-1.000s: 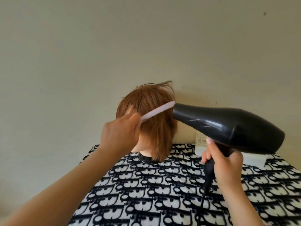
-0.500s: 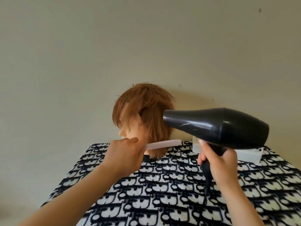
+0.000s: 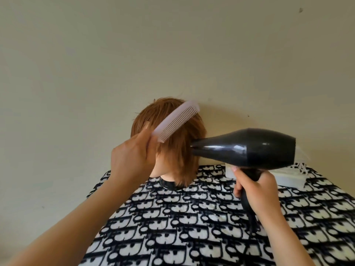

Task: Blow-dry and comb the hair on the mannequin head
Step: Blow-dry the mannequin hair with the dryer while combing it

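A mannequin head (image 3: 176, 150) with short reddish-brown hair stands on a black base at the far edge of the table, against the wall. My left hand (image 3: 132, 160) grips a pale pink comb (image 3: 176, 120) by one end; the comb slants up across the top of the hair, teeth down and to the right. My right hand (image 3: 257, 191) holds the handle of a black hair dryer (image 3: 247, 148), whose nozzle points left and touches the hair on the head's right side. My left hand hides the mannequin's face.
The table carries a black-and-white patterned cloth (image 3: 182, 223). A white box-like object (image 3: 288, 178) sits at the back right, behind the dryer. The dryer's black cord (image 3: 250, 220) hangs down from the handle. A plain beige wall stands right behind the head.
My left hand lifted the comb from below the hair ends back up to the crown. The dryer nozzle stayed at the hair's right side.
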The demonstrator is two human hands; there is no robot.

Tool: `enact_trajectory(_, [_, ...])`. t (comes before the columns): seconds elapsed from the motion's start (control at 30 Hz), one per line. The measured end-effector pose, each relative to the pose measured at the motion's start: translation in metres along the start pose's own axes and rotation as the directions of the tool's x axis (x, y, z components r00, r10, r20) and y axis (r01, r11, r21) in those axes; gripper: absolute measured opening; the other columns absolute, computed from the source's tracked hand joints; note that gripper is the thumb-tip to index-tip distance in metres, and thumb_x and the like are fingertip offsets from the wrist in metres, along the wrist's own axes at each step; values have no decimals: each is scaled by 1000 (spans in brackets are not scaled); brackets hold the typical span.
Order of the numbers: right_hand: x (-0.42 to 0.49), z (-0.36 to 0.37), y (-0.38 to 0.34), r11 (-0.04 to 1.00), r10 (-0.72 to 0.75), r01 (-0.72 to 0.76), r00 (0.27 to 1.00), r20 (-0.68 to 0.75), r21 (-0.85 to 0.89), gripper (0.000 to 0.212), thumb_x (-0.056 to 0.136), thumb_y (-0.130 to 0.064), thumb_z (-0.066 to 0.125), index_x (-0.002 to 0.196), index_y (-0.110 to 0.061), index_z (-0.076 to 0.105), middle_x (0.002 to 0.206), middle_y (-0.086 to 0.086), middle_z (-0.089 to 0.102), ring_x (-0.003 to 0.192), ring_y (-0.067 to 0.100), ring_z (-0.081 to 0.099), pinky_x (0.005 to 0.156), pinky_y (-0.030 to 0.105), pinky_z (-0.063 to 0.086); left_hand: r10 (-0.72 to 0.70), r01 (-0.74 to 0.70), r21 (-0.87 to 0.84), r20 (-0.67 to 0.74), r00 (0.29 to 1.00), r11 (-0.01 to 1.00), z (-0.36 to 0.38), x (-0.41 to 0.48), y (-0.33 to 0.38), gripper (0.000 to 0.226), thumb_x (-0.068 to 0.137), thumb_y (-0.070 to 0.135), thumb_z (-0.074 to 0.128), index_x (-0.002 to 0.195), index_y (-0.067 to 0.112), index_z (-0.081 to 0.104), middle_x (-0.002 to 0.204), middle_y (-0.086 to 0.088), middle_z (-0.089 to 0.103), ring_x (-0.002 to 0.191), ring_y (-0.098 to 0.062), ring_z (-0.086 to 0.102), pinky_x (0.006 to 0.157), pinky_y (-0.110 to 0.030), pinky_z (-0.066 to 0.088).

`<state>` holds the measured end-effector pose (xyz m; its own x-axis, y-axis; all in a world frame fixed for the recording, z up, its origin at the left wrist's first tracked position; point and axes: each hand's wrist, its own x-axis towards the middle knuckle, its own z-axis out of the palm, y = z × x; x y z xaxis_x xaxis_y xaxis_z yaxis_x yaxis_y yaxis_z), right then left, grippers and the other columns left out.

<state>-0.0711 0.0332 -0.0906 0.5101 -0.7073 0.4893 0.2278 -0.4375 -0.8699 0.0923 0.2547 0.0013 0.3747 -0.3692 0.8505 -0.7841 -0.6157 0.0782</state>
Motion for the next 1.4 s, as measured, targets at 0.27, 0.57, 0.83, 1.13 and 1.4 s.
enact_trajectory(0.27, [-2, -3, 1, 999, -29, 23, 993, -118, -48, 32, 89, -24, 69, 60, -11, 63, 51, 1, 66, 45, 8, 62, 57, 6, 45, -32, -42, 299, 240, 970, 953, 28, 21, 23, 19, 100, 31, 38, 84, 21, 43, 60, 10, 38, 44, -8, 32, 42, -26, 17])
enact_trajectory(0.57, [0, -9, 3, 999, 0, 4, 995, -99, 45, 45, 92, -21, 69, 49, -17, 58, 48, 7, 61, 46, 19, 62, 66, 27, 50, 81, -298, 274, 598, 798, 914, 56, -15, 40, 19, 95, 21, 46, 114, 18, 48, 60, 7, 33, 45, -12, 34, 42, -27, 24])
enact_trajectory(0.83, [0, -5, 7, 997, -20, 19, 1000, -9, -71, 52, 94, -20, 68, 44, -19, 56, 46, 6, 61, 45, 15, 62, 65, 27, 46, 300, -412, 115, 517, 802, 904, 55, -36, 13, 43, 62, -5, 71, 101, 12, 66, 74, -5, 58, 60, -25, 55, 41, -32, 37])
enact_trajectory(1.13, [-2, -5, 5, 992, -45, 43, 999, -9, -117, 48, 94, -22, 69, 47, -18, 59, 48, 4, 64, 46, 10, 62, 64, 18, 46, 512, -570, 34, 398, 761, 821, 60, -46, -5, 48, 66, -1, 66, 111, 14, 68, 85, -2, 62, 75, -23, 59, 58, -35, 52])
enact_trajectory(1.4, [21, -10, -24, 992, 64, -66, 998, 25, 111, 42, 93, -22, 69, 52, -21, 59, 48, 3, 58, 43, 20, 60, 58, 31, 53, 393, -372, -131, 243, 887, 919, 39, -39, -1, 17, 86, 8, 62, 102, 12, 67, 77, 1, 62, 60, -21, 59, 43, -34, 49])
